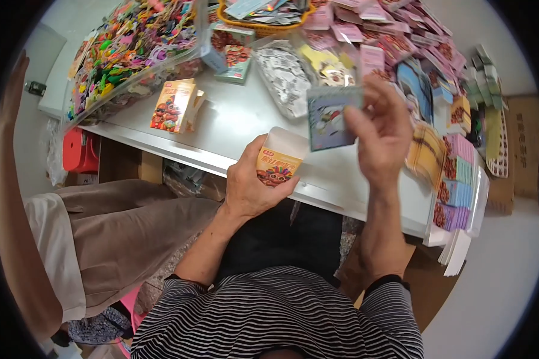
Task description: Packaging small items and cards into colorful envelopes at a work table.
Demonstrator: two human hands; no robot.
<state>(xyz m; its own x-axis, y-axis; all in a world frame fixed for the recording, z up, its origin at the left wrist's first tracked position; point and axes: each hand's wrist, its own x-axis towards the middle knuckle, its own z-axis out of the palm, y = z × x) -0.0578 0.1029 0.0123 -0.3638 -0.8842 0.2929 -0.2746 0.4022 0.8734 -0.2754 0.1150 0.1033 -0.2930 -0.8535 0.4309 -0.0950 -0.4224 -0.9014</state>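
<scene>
My left hand (244, 190) is closed around a small orange-yellow carton (278, 161) with a cartoon face, held just over the table's near edge. The carton's pale top flap stands up. Up and to the right, my right hand (384, 134) pinches a flat square packet (328, 124) between thumb and fingers. It has a teal patterned border and a greyish-purple middle with a small picture. The packet hangs beside the carton's flap, apart from it. Further left on the table stand orange cartons (172, 106) of the same look.
A clear bin (188, 58) of colourful trinkets fills the far left. Behind are a yellow basket (268, 27), a bag of whitish pieces (281, 75) and heaped pink packets (395, 45). Stacked small boxes (455, 179) line the right edge. Another person's leg (132, 224) is at left.
</scene>
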